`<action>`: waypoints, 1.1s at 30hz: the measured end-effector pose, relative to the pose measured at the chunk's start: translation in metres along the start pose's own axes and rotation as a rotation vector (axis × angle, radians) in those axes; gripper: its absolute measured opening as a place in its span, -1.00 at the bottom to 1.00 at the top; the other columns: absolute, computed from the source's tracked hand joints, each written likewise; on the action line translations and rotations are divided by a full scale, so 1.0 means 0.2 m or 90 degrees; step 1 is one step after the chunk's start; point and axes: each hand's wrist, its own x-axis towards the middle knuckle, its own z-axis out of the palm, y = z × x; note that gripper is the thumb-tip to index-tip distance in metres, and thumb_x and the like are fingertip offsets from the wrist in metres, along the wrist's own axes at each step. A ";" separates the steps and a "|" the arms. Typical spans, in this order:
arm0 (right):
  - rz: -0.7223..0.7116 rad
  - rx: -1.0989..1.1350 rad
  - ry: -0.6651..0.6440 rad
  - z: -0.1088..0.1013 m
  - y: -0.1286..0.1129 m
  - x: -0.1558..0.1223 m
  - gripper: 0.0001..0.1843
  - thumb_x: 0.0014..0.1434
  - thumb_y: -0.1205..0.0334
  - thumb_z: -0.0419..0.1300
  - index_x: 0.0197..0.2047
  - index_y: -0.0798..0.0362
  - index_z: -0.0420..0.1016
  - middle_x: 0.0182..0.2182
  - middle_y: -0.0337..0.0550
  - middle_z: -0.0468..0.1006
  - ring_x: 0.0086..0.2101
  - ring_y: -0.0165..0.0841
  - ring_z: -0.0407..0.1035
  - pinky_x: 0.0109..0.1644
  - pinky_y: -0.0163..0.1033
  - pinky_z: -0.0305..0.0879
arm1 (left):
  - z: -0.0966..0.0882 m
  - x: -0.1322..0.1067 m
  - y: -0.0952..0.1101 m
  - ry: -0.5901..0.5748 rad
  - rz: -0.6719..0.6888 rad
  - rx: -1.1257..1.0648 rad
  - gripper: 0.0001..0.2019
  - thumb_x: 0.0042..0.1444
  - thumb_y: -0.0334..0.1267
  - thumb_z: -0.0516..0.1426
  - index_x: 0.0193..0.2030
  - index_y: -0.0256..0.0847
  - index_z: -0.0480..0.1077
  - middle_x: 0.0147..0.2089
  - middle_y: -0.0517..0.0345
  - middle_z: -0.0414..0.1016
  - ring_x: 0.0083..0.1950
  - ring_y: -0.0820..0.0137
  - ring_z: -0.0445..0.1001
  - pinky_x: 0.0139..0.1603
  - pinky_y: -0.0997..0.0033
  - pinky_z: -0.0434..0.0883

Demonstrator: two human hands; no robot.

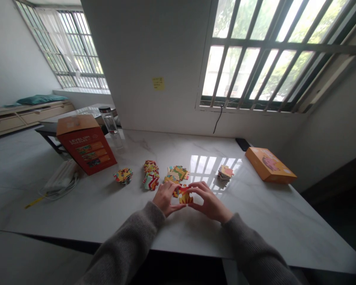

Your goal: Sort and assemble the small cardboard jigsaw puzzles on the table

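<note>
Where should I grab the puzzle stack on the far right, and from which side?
I'd grip the puzzle stack by its left and right edges, low down, bringing the right hand in from the near side. It looks like flat pieces piled unevenly, with edges jutting out, so pinching only the top would probably leave the lower layers behind.

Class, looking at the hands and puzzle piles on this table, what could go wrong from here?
The puzzle section, held between the left hand and right hand, could slip or bend. The loose pile just beyond the hands might get knocked and mix with the red-patterned pile to its left.
</note>
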 end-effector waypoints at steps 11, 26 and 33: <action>0.161 -0.312 0.305 -0.56 0.56 -0.21 -0.66 0.21 -0.04 0.24 -0.03 -0.06 0.56 0.00 -0.01 0.55 0.02 -0.06 0.35 0.15 0.10 0.22 | -0.01 -0.01 0.01 0.068 -0.007 -0.061 -0.50 0.23 -0.24 0.08 0.30 -0.18 0.14 0.15 -0.12 0.35 0.13 0.11 0.39 0.12 0.11 0.35; 0.217 -0.334 0.277 -0.56 0.63 -0.24 -0.66 0.24 -0.03 0.16 -0.04 -0.03 0.56 0.16 0.04 0.43 0.10 -0.03 0.28 0.19 0.14 0.18 | -0.06 -0.02 -0.07 0.085 -0.025 0.045 -0.69 0.21 -0.27 0.06 0.10 -0.18 0.34 0.00 -0.03 0.49 0.04 0.15 0.43 0.04 0.15 0.31; 0.126 -0.265 0.217 -0.18 0.31 -0.07 -0.72 0.31 0.28 0.02 0.01 -0.02 0.47 -0.20 -0.04 0.51 -0.09 -0.15 0.39 0.04 -0.02 0.28 | -0.14 -0.07 -0.22 0.069 -0.120 0.149 -0.73 0.09 -0.28 0.14 -0.04 -0.13 0.42 -0.07 0.04 0.51 -0.02 0.16 0.40 -0.03 0.16 0.28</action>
